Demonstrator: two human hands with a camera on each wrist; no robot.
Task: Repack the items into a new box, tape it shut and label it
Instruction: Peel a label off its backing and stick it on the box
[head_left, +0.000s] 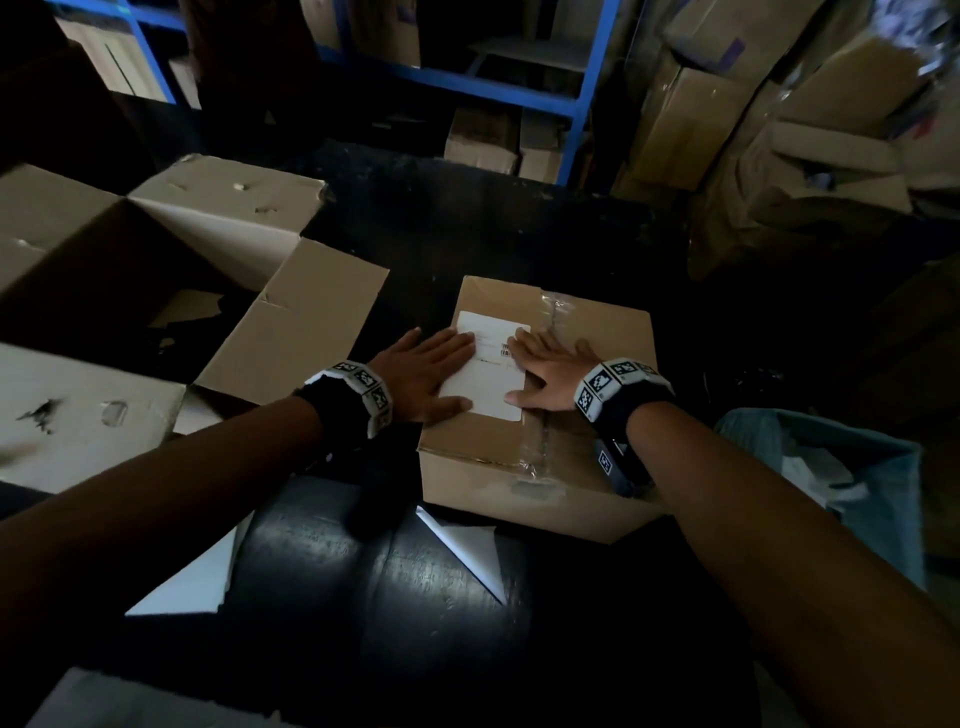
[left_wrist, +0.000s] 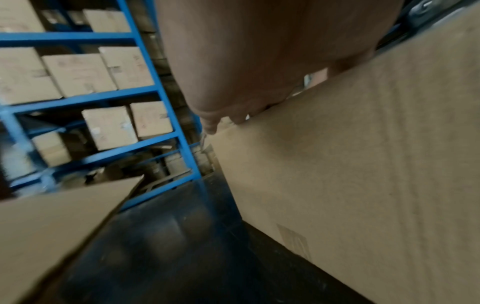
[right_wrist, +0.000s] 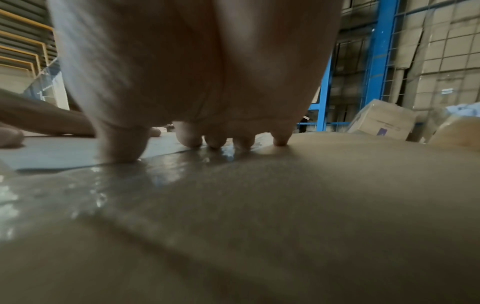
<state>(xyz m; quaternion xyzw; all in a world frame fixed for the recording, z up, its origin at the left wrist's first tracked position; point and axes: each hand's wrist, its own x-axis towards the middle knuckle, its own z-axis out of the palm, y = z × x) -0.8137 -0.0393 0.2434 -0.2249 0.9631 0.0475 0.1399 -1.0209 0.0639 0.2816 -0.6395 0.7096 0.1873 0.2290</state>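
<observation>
A closed brown box sits on the dark table, clear tape running over its top seam. A white label lies on the box top. My left hand lies flat with straight fingers on the label's left edge. My right hand presses flat on the label's right edge and the tape. In the right wrist view the fingertips touch the glossy tape and label. The left wrist view shows the left hand over the box's top edge and the box side.
A large open box with torn flaps stands at the left. White backing sheets lie on the table in front. A blue bin with a plastic liner stands at the right. Blue shelving with cartons is behind.
</observation>
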